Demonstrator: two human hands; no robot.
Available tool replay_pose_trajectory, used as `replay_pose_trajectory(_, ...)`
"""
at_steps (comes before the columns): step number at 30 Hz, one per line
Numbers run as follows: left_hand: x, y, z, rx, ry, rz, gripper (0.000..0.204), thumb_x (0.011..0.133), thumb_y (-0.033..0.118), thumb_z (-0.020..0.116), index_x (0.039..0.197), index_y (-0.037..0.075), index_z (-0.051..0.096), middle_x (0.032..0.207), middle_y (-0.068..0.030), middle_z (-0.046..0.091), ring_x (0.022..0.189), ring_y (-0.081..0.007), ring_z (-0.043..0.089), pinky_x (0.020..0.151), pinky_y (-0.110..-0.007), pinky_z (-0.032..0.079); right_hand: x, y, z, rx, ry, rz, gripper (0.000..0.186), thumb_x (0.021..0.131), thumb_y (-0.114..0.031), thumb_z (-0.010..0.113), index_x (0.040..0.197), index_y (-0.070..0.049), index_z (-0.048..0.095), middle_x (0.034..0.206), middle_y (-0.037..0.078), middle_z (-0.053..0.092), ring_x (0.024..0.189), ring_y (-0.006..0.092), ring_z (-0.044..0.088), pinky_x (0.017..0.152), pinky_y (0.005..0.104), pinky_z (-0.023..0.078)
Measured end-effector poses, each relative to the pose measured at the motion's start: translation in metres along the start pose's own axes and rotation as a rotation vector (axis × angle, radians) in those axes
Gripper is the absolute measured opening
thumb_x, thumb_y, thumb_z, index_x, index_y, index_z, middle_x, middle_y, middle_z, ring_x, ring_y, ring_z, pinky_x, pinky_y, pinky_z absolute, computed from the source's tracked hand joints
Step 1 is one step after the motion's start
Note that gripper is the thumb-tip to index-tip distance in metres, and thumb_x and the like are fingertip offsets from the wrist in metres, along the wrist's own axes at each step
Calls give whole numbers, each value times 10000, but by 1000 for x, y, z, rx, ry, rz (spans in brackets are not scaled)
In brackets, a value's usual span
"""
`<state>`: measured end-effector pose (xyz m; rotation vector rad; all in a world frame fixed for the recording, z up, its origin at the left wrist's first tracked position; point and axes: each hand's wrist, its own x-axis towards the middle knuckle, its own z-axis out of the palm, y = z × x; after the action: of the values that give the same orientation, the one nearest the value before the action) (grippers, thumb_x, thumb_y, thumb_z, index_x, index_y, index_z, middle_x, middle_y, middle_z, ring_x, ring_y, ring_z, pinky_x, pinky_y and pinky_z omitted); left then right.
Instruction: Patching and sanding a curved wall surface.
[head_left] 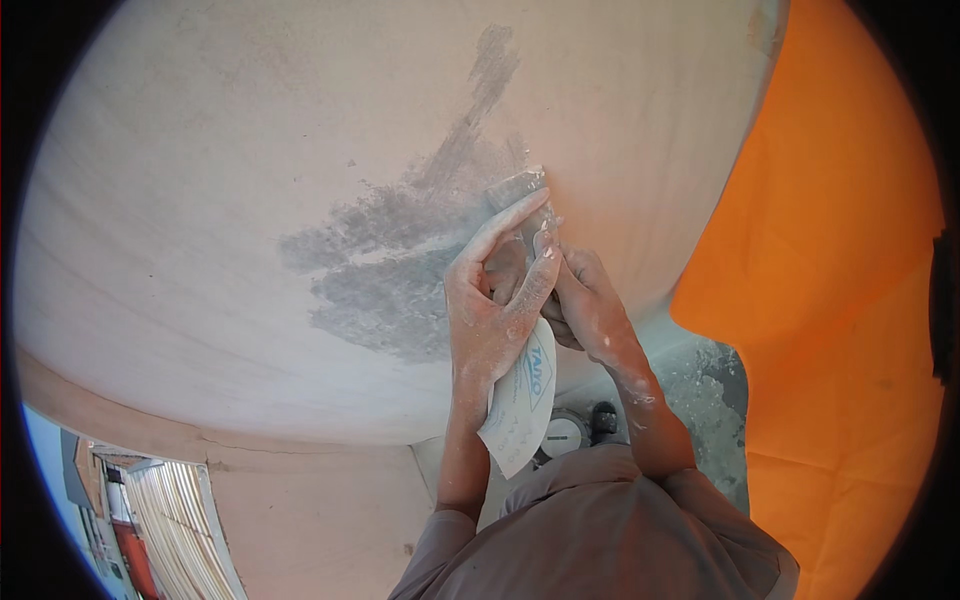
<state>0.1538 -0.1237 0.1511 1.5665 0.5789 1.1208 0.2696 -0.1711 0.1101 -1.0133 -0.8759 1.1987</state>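
Note:
A strip of sandpaper [522,405] hangs below my hands, its pale printed back showing. My left hand [485,315] is closed, thumb and fingers gripping a dusty grey piece [516,188] near the wall, seemingly a folded end or block. Close against it, my right hand [592,298] has its fingers curled in on the lower part; its hold is partly hidden behind the left hand. White dust coats both hands. Just beyond them the pale wall [250,150] bears a rough grey patch [385,300] with a streak running upward.
Orange sheeting [830,300] hangs along the right side. Down by my feet stands a round container with a white lid [563,437], beside a dark shoe [603,418]. The floor [700,390] is spotted with grey. An opening with corrugated panels [175,520] lies at lower left.

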Motion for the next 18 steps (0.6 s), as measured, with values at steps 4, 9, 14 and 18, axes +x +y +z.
replay_pose_trajectory(4,3,2,-4,7,-35,-43,427,936,19,703,1357,-19,644,1260,-152,700,1108,-160,679,963,-292,530,-2,-6,4,2,-5,17,495,1126,-456,398,926,-56,611,551,-86,377,424,33,317,393,239,258)
replay_pose_trajectory(9,5,-1,-4,10,18,56,434,926,14,703,1354,-27,644,1276,-160,698,1106,-168,687,953,-281,536,4,-10,6,-100,18,-7,525,1123,-489,381,919,-60,603,559,-88,379,430,25,320,399,234,263)
replay_pose_trajectory(14,3,-1,-7,9,-27,51,440,923,16,705,1356,-23,644,1256,-159,706,1074,-162,698,946,-279,537,-3,-13,6,18,-10,62,483,1096,-541,424,857,-129,502,525,-92,344,375,18,261,336,220,202)
replay_pose_trajectory(18,3,10,-5,-6,2,-13,446,925,11,695,1366,-18,638,1252,-153,708,1061,-158,703,941,-282,541,3,-22,4,-14,-42,47,489,1097,-540,420,845,-128,497,519,-90,346,366,19,253,326,222,202)
